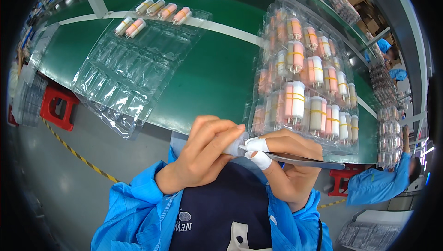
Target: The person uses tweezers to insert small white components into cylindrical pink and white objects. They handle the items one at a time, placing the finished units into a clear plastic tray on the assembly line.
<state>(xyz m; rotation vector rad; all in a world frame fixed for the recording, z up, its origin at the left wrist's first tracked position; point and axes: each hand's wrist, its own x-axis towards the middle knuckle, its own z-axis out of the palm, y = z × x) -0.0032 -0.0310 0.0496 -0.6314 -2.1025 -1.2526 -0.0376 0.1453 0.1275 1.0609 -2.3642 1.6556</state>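
In front of my dark apron, my left hand (200,154) is closed around a small translucent whitish cylinder (234,146), whose far side is hidden by the fingers. My right hand (295,146), with white coverings on its thumb and a finger, pinches long metal tweezers (307,160). The tweezers' tip meets the cylinder's end; whether it goes inside cannot be seen. Beyond my right hand rise stacked clear trays (339,147) of pink, white and greyish cylinders (295,101), held in pairs by yellow bands.
On the green table (210,71), a clear compartment tray (124,71) at the left carries several banded cylinder pairs (168,11) at its far end; its near edge overhangs the table. Red stools (59,108) stand on the grey floor. A person in blue (380,177) is at the right.
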